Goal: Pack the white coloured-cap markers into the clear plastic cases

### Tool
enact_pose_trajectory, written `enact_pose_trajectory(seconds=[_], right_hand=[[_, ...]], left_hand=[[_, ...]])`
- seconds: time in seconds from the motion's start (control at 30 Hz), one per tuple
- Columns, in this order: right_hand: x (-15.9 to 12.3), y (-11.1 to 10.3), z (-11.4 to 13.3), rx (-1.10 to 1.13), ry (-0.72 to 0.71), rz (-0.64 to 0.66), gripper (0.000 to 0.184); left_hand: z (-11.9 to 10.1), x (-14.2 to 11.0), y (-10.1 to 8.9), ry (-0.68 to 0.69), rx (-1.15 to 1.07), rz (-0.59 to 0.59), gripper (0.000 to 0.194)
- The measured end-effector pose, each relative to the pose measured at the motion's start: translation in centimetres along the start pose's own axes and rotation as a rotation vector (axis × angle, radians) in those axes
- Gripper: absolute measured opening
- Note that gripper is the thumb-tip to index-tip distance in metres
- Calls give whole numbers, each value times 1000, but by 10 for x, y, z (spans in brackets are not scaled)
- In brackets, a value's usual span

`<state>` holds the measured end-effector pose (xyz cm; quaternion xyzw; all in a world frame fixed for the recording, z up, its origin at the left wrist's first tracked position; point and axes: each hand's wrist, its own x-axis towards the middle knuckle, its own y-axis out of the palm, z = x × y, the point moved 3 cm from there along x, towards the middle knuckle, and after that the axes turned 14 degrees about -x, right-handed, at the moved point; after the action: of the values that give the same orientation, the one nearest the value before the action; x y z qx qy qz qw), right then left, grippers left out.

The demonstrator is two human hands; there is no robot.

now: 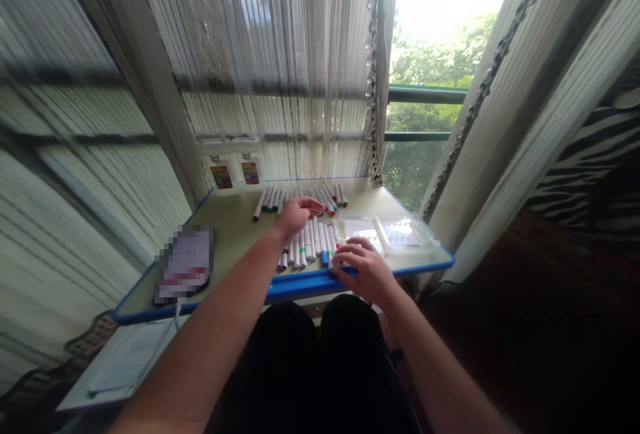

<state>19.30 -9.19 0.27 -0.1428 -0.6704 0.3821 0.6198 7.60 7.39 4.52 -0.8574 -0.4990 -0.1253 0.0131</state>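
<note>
Two hands work at a narrow cream table (225,237) with a blue edge, set against a window. Taking 12 o'clock as the window side of the table, from left to right:

At 9 o'clock lies one dark flat package (185,264), too blurred to read. Below the table's left end is one sheet of paper (127,361) on a lower ledge. Two small printed cards (221,177) hang at 11 o'clock, against the blinds behind the table.

The markers lie in two loose rows at the centre. The back row (300,199) has about a dozen, and the front row (306,247) about ten; the exact count is hard to tell.

The left hand (299,214) hovers over the back row, its fingers (313,205) pressed together and pointing toward 3 o'clock, holding nothing visible. The right hand (360,271) sits at 5 o'clock, by the front row's right end. Its fingers (347,254) are curled and slightly spread; whether they pinch a marker, I cannot tell.

One clear plastic tray (385,234) lies at 3 o'clock, just beyond the right hand.
</note>
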Motion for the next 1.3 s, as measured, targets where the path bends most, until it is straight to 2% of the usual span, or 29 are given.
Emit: enact_pose_trajectory(seconds=[0.1, 0.23, 0.3, 0.4, 0.53, 0.7, 0.77, 0.8, 0.87, 0.97, 1.07, 1.13, 1.3], right_hand=[[-1, 2, -1, -10, -4, -43, 11], [-3, 1, -2, -61, 28, -118, 15], [-4, 0, -3, -75, 47, -152, 20], [-6, 0, -2, -93, 74, -209, 25], [-11, 1, 2, -138, 115, -349, 22], [-16, -1, 7, -106, 99, -498, 19], [-17, -3, 4, -63, 190, -544, 15], [-17, -4, 1, -38, 281, -568, 13], [-17, -6, -7, 26, 522, -619, 17], [-13, -8, -19, 148, 845, -649, 33], [-6, -13, -29, 213, 972, -629, 42], [-4, -19, -34, 165, 934, -640, 42], [-5, -33, -32, -73, 633, -625, 26]], left_hand=[[1, 1, -2, 63, 152, 13, 38], [-3, 0, -5, 278, 526, -43, 36], [-6, -2, -4, 362, 613, -58, 36], [-10, -5, -1, 406, 632, -75, 37], [-10, -6, 1, 409, 648, -57, 35], [-8, -7, 4, 400, 656, -30, 31], [-10, -8, 6, 377, 647, -21, 28], [-10, -10, 7, 362, 635, -11, 26], [-12, -13, 12, 349, 593, 50, 24], [-14, -18, 22, 394, 529, 215, 31], [-10, -21, 30, 374, 417, 312, 30], [-7, -21, 31, 309, 283, 326, 26], [-15, -18, 32, 147, 29, 358, 30]])
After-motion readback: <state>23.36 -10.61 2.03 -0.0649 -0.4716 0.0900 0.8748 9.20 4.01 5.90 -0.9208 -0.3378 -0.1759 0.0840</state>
